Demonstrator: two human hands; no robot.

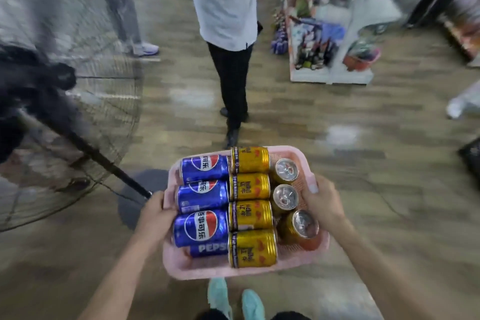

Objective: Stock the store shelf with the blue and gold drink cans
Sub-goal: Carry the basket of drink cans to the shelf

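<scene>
Left hand [158, 212] is clamped on the left rim of the pink basket [244, 271], fingers curled over the edge right beside the nearest blue cans [201, 227]. Right hand [323, 201] grips the right rim the same way — thumb lying over the top edge, just next to the upright gold cans [285, 197]. Inside the basket: blue cans lie on their sides along the left wall, a row of gold cans [250, 218] lies down the middle, and three more stand or lean along the right wall. The basket is held over a wood-look floor [363, 163]. Ahead, a person in a pale shirt [224, 2] stands in the aisle — a shelf [332, 34], blurred, to the right, a big floor fan [78, 117] to the left.
</scene>
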